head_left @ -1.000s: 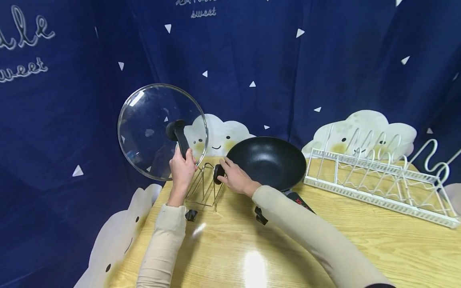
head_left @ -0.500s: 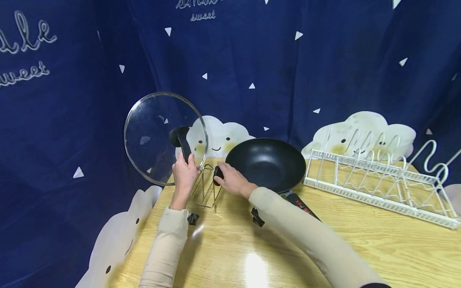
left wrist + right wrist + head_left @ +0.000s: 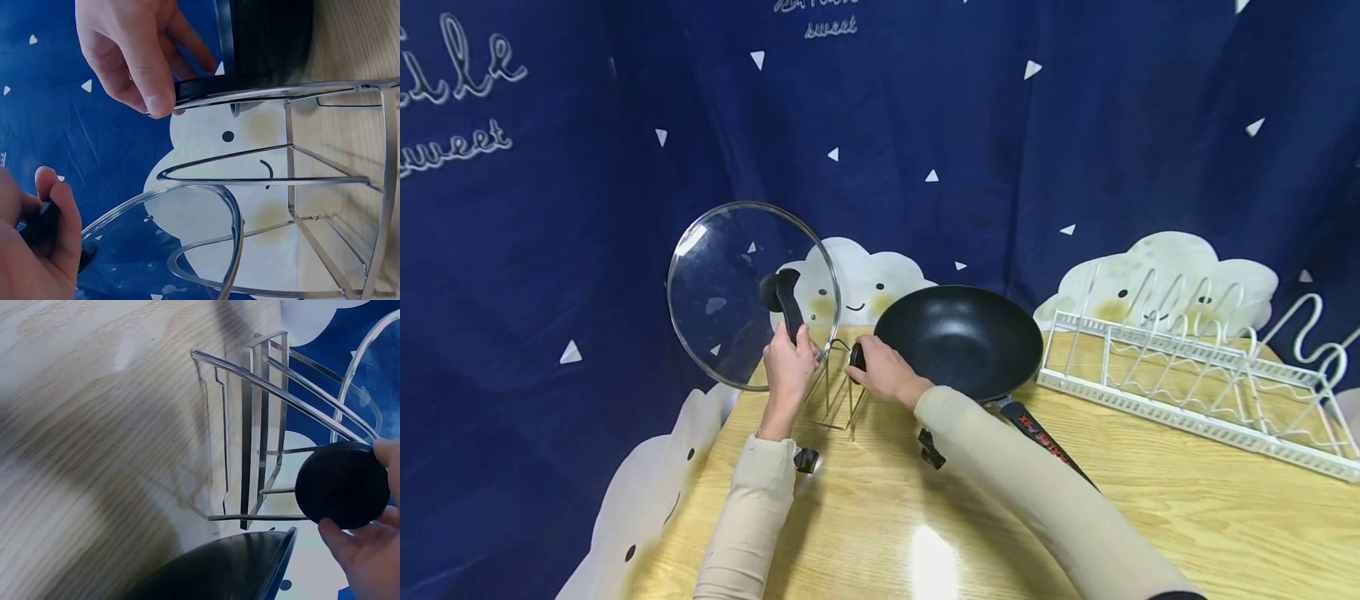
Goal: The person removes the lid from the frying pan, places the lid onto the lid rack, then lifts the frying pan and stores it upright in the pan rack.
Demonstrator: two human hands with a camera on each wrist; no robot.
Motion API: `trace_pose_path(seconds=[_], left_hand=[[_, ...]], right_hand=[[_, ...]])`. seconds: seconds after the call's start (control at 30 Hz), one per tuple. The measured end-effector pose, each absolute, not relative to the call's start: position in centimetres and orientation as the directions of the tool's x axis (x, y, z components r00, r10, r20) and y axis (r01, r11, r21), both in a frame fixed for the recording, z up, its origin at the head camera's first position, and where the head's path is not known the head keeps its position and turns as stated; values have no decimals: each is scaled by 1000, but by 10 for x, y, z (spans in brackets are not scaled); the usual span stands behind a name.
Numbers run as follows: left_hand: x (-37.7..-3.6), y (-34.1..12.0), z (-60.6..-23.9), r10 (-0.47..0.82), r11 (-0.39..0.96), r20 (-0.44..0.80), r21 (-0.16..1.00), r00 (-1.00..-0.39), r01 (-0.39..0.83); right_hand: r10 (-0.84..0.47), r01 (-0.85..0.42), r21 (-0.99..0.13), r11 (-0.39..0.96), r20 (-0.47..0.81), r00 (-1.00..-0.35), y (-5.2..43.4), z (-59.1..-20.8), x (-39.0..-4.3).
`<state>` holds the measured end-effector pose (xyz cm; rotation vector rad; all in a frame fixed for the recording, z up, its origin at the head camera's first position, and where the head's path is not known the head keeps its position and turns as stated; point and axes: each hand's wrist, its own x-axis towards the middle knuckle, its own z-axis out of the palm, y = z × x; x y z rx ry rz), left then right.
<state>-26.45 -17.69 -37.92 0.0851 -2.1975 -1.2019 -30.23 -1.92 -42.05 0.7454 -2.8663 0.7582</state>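
Note:
My left hand grips the black handle of a large round glass lid, which stands nearly upright. In the left wrist view the lid's rim is among the loops of a small metal wire lid rack; whether it touches the wire I cannot tell. With thumb and fingers, my right hand holds a flat black disc at the right side of that rack. A black wok sits just right of the rack, its handle pointing toward the near right.
A long white dish rack with wavy dividers stands on the right of the wooden table. Behind everything hangs a dark blue curtain with white clouds and triangles. The table's left edge runs beside the left sleeve.
My left hand has lowered the lid and brought it slightly right, closer to the wire rack. The right hand stays at the black disc, with the rack almost in place.

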Motion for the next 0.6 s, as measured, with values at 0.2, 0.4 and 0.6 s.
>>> trace_pose_path(seconds=[0.2,0.4,0.6], left_hand=[[-264,-180,-379,-323,598,467,775,-823,205],[-261,-181,-379,-304,601,446,775,-842,194],[-260,-182,-388,-290,616,428,768,-856,176]], right_hand=[[-450,-504,-435,746,229,-863,-14,-418,-305],[-480,-534,-427,730,235,-845,-10,-417,-304],[-503,-566,-404,719,261,-824,-10,-418,-305]])
